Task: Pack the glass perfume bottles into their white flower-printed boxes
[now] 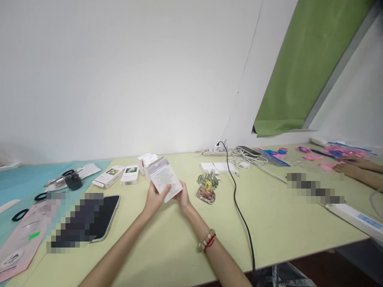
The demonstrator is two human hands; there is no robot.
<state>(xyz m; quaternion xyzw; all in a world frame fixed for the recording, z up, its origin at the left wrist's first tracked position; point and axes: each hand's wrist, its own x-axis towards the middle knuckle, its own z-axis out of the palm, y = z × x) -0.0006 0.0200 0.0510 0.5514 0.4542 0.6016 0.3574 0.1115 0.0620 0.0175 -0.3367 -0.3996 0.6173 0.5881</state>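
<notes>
Above table [173, 255], fingers [167, 189] curled, gripping white box [165, 174]

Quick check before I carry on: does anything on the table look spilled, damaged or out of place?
Nothing looks spilled or broken. One oddity: the black cable trails loose across the table to its near edge, right of the glass bottles, where it might get snagged.
</notes>
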